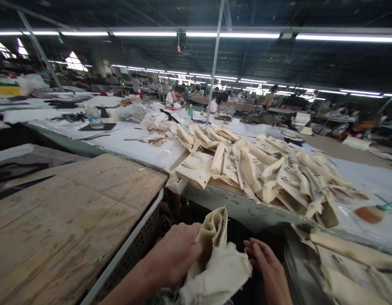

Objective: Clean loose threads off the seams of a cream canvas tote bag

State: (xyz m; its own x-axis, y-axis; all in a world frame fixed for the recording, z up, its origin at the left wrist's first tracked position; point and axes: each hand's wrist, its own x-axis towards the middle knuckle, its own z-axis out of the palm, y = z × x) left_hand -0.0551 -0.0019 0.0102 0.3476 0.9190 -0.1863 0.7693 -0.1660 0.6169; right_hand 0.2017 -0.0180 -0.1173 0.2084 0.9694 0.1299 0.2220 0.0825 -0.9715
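A folded cream fabric piece (221, 271) stands in front of me below the table edge, its layers curled at the top. My left hand (175, 250) is closed round its left side, the fingertips partly hidden by the cloth. Just right of the fabric, my right hand (266, 262) is held up with its fingers extended, apart from the cloth. Beyond both hands, a heap of similar cream pieces (253, 165) with dark trim lies along the table's near edge.
A worn brown board (78, 216) lies at left beside a grey perforated crate (132, 250). More cream pieces (351, 262) are stacked at lower right. An orange bottle (372, 214) lies on the table (145, 154). A thin pole (215, 63) rises behind the heap. People work farther back.
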